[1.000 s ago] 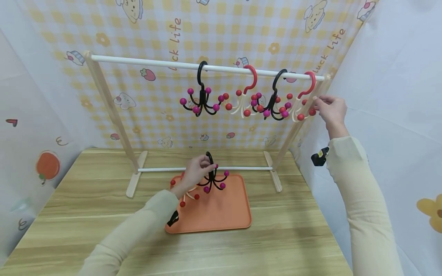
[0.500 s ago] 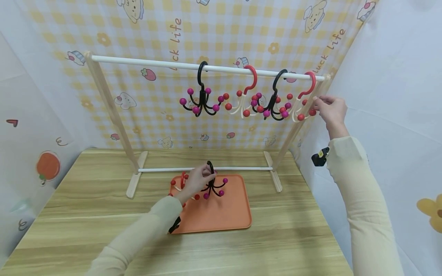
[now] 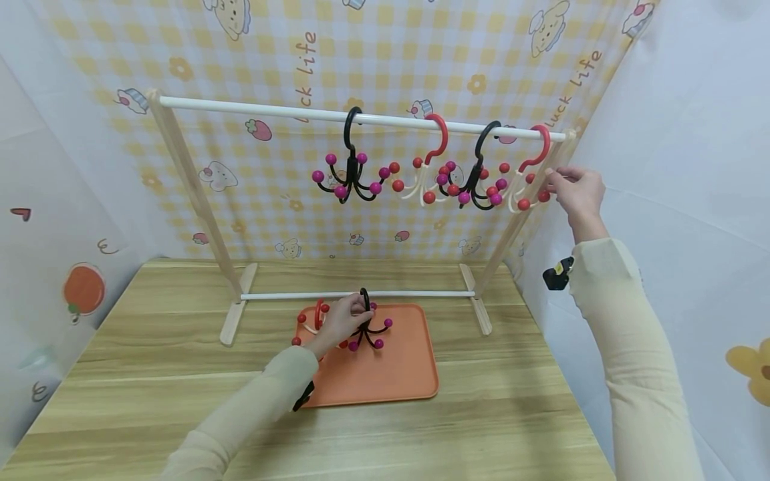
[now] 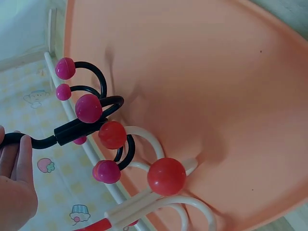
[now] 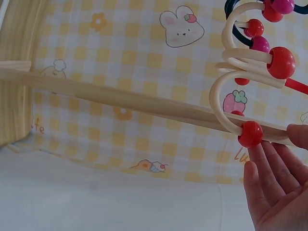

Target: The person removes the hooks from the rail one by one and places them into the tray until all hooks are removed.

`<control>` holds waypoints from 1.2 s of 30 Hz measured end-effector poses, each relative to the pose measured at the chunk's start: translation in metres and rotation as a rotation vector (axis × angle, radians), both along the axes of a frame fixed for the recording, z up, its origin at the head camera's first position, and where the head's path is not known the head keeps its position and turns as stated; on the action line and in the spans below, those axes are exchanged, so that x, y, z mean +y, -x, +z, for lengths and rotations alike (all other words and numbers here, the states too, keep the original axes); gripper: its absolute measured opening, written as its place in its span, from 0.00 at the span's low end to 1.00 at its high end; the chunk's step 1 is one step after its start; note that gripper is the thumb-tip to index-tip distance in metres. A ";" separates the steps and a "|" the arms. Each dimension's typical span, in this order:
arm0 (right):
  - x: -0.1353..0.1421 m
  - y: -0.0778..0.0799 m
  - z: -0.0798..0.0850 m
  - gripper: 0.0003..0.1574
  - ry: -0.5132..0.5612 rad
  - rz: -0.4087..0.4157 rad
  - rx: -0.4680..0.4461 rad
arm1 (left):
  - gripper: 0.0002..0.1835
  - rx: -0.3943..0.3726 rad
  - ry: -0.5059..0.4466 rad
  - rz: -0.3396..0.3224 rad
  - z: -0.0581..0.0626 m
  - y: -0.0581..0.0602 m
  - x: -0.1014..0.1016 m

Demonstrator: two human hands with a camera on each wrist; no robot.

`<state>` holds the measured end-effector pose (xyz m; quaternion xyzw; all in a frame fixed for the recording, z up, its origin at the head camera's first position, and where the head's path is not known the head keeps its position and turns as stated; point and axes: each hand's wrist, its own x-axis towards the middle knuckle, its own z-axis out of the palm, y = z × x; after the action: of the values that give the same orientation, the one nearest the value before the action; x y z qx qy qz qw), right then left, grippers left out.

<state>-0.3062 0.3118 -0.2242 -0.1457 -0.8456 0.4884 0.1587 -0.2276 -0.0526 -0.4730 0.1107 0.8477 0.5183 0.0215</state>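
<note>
Black hanger (image 4: 77, 131) pinched by its neck in my left hand (image 3: 341, 321), over the orange tray (image 3: 400, 374), my right hand (image 3: 579, 192) pinching the wooden post (image 5: 144, 103)

The hook hanger (image 3: 364, 326) at lower centre is black with magenta balls, the tray (image 3: 391, 374) orange. Across the upper frame, black-and-magenta hangers (image 3: 352, 167) alternate with red-hooked cream hangers (image 3: 424, 174) tipped red; the rail (image 3: 259, 109) is white, the right post (image 3: 503, 246) pale tan. The backdrop (image 3: 391, 60) is yellow-and-white gingham with cartoon prints.
</note>
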 end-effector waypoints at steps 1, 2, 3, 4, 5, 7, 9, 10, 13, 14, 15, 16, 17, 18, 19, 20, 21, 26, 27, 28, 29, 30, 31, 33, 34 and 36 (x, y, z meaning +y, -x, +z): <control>0.000 0.000 0.000 0.36 0.002 0.000 0.001 | 0.07 -0.004 -0.002 -0.003 -0.001 0.000 0.000; 0.000 0.000 0.000 0.36 0.002 -0.001 0.001 | 0.07 -0.007 -0.003 -0.005 -0.002 0.001 0.000; 0.000 -0.001 0.000 0.36 0.003 -0.002 0.000 | 0.07 -0.010 -0.003 -0.005 -0.003 0.001 0.000; -0.001 -0.001 0.000 0.36 0.004 -0.002 0.000 | 0.06 -0.014 -0.005 -0.006 -0.003 0.001 0.000; 0.000 -0.001 -0.001 0.36 0.005 -0.002 0.000 | 0.06 -0.014 -0.007 -0.006 -0.004 0.001 0.000; 0.000 -0.001 -0.001 0.36 0.002 -0.001 0.001 | 0.05 -0.012 -0.007 -0.005 -0.005 0.002 0.001; 0.000 0.000 0.000 0.35 0.001 -0.001 0.002 | 0.05 0.003 -0.002 -0.013 -0.007 0.001 0.001; 0.000 0.000 0.000 0.35 0.001 -0.001 0.002 | 0.04 0.011 0.005 -0.015 -0.007 0.001 0.001; 0.001 0.000 0.000 0.35 0.000 0.001 0.002 | 0.04 0.034 0.030 -0.023 -0.008 0.000 0.001; 0.001 0.000 0.000 0.35 0.003 0.003 0.001 | 0.05 0.040 0.036 -0.026 -0.008 0.000 0.001; 0.000 0.000 0.000 0.35 0.002 0.004 0.001 | 0.05 0.044 0.042 -0.023 -0.008 -0.001 0.001; 0.000 0.000 0.000 0.35 0.001 0.005 0.001 | 0.05 0.047 0.045 -0.022 -0.007 -0.001 0.001; 0.001 0.000 0.000 0.35 0.000 0.006 0.000 | 0.06 0.067 0.053 -0.024 -0.006 -0.002 0.000; 0.001 0.000 0.000 0.35 -0.001 0.007 0.000 | 0.06 0.082 0.063 -0.017 -0.005 -0.002 -0.001; 0.001 0.000 0.000 0.35 -0.002 0.007 0.000 | 0.06 0.099 0.071 -0.010 -0.004 -0.003 -0.002; 0.001 0.000 0.000 0.35 0.002 0.005 0.000 | 0.06 0.118 0.088 0.003 -0.002 -0.003 -0.003; 0.001 0.000 0.000 0.35 0.001 0.005 0.001 | 0.06 0.137 0.108 0.019 0.000 -0.004 -0.004; 0.000 -0.001 0.000 0.36 0.005 0.002 0.001 | 0.10 0.215 0.179 0.082 0.020 -0.006 -0.010; 0.000 -0.001 0.000 0.36 0.004 0.002 0.000 | 0.10 0.224 0.179 0.082 0.025 -0.006 -0.011; 0.000 -0.002 0.000 0.35 0.008 0.001 0.000 | 0.11 0.240 0.175 0.079 0.030 -0.006 -0.012; -0.001 -0.002 0.001 0.35 0.014 0.002 0.001 | 0.11 0.255 0.165 0.076 0.035 -0.006 -0.013; 0.000 -0.002 0.000 0.35 0.017 0.002 0.001 | 0.11 0.265 0.141 0.069 0.040 -0.006 -0.015; 0.000 -0.002 0.000 0.35 0.020 0.003 0.001 | 0.11 0.277 0.112 0.056 0.045 -0.005 -0.016; 0.000 -0.001 0.000 0.35 0.028 0.003 0.003 | 0.11 0.303 0.059 0.038 0.054 -0.004 -0.020; 0.000 -0.001 0.000 0.35 0.030 0.004 0.005 | 0.11 0.313 0.036 0.034 0.060 -0.003 -0.022; 0.000 -0.001 -0.001 0.35 0.033 0.004 0.006 | 0.11 0.317 -0.005 0.025 0.071 -0.002 -0.028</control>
<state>-0.3054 0.3120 -0.2247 -0.1450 -0.8372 0.5032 0.1576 -0.2252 -0.0811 -0.4024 0.1806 0.8405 0.4966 -0.1195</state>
